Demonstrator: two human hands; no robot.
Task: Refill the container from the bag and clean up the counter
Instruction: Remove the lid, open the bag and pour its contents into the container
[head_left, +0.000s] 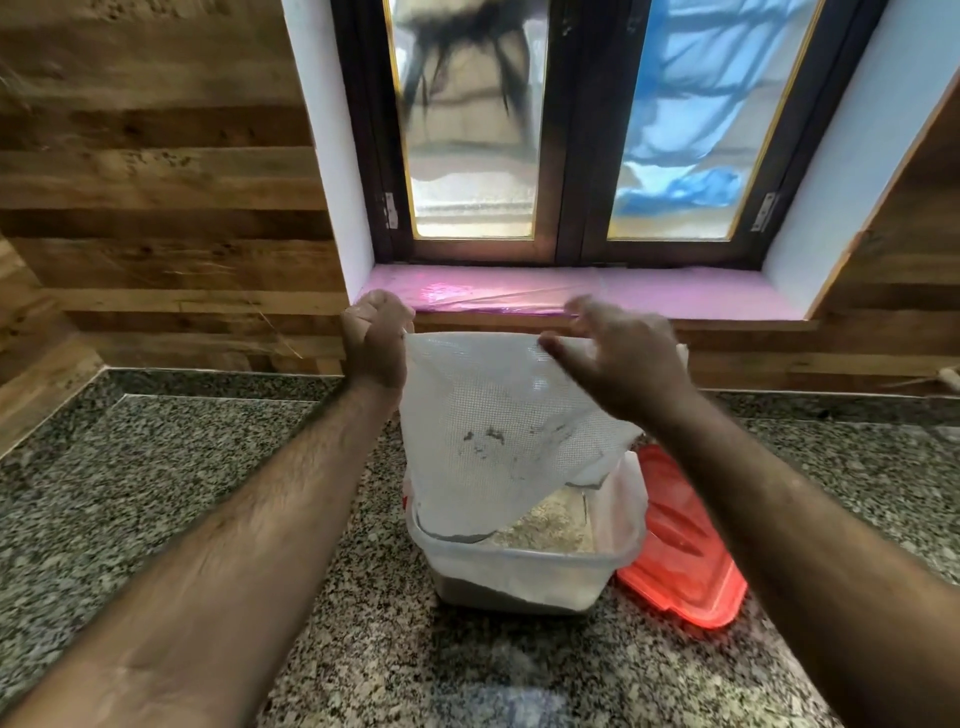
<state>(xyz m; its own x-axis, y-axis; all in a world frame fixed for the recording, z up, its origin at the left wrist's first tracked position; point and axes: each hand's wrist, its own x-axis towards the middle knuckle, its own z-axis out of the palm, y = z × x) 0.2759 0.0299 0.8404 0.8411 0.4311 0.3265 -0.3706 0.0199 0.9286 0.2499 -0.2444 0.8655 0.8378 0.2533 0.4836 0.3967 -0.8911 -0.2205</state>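
Counter (156, 493): foreground base; it bears the container and the lid.
Container (519, 569): on the counter, centre, before the window.
Lid (680, 561): flat on the counter, just right of the container, its left edge behind the container's right wall.
Bag (498, 426): upside down above the container, its mouth reaching down inside the rim.
Grain (550, 525): in the container, below the bag's mouth.
Left hand (375, 340): at the bag's upper left corner, gripping it.
Right hand (618, 353): at the bag's upper right edge; apparently pinching it, contact partly hidden.
Sill (675, 293): behind both hands, below the window (587, 130).
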